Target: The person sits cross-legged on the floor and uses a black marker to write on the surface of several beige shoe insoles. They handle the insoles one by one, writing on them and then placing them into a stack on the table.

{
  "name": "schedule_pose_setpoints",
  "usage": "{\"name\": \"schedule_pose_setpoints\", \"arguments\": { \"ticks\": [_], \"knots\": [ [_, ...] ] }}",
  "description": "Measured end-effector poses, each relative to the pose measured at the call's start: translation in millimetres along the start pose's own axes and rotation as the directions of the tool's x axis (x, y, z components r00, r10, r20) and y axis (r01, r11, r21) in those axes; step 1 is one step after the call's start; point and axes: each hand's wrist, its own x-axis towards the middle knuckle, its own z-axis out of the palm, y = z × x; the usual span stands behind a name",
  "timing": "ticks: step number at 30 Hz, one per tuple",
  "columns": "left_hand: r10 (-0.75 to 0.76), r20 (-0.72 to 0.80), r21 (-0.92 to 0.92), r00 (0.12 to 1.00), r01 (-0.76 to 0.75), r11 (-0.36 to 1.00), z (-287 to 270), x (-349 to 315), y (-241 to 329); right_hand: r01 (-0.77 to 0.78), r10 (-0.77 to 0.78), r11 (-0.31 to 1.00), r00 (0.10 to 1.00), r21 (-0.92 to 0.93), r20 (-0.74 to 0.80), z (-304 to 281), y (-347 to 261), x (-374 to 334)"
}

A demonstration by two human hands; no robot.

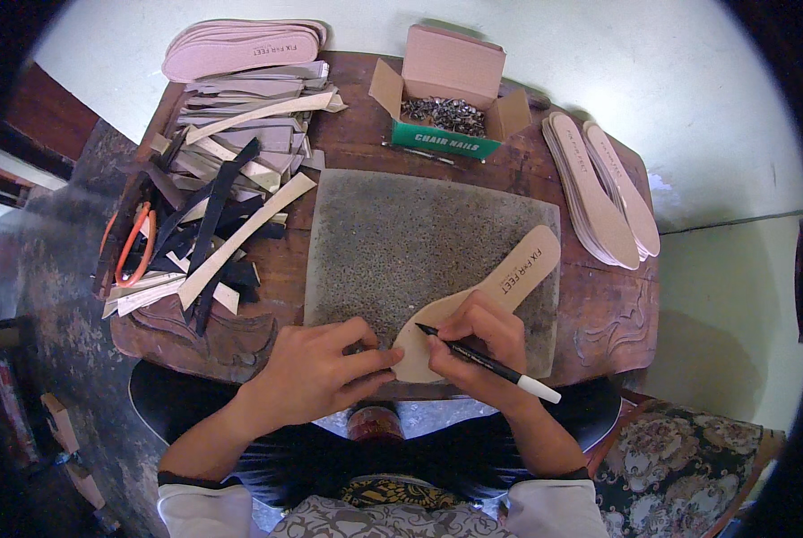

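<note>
A beige shoe insole (pixel 525 262) lies aslant on a speckled grey mat (pixel 392 233), its broad toe end toward me and its heel pointing to the far right. My left hand (pixel 316 372) is closed at the left edge of the toe end, fingers curled and pressed against it. In my right hand (pixel 482 345) is a black marker pen (pixel 473 355) with a white end. The pen's dark tip meets the insole near its left edge. The right hand rests over the forefoot and hides part of it.
A green box (pixel 442 142) of small metal nails stands open at the back. Beige insoles (pixel 590 193) are stacked at right, pinkish ones (pixel 240 52) at back left. Cut strips (pixel 231 238) and orange-handled scissors or pliers (pixel 137 247) crowd the left side. A slim metal tool (pixel 424 154) lies before the box.
</note>
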Motion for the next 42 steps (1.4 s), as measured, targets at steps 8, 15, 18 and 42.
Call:
{"name": "schedule_pose_setpoints", "arguments": {
  "ticks": [8, 15, 18, 42],
  "knots": [
    [0.007, -0.008, -0.007, 1.000, -0.007, 1.000, 0.2, 0.4, -0.1, 0.008, -0.008, 1.000, 1.000, -0.012, 0.013, -1.6, -0.3, 0.4],
    [0.001, -0.017, -0.021, 1.000, -0.001, 1.000, 0.6, -0.3, -0.4, 0.008, -0.008, 1.000, 1.000, -0.014, 0.008, -1.5, -3.0, 1.7],
    [0.007, -0.022, -0.015, 1.000, -0.007, 1.000, -0.3, 1.2, 0.5, 0.023, -0.023, 0.997, 1.000, 0.068, -0.001, -1.5, 6.3, -1.8],
    [-0.009, 0.016, 0.015, 1.000, 0.009, 1.000, -3.6, 4.1, 3.7, 0.061, -0.061, 0.998, 0.993, -0.003, -0.102, -12.4, 10.6, -0.7]
  ]
}}
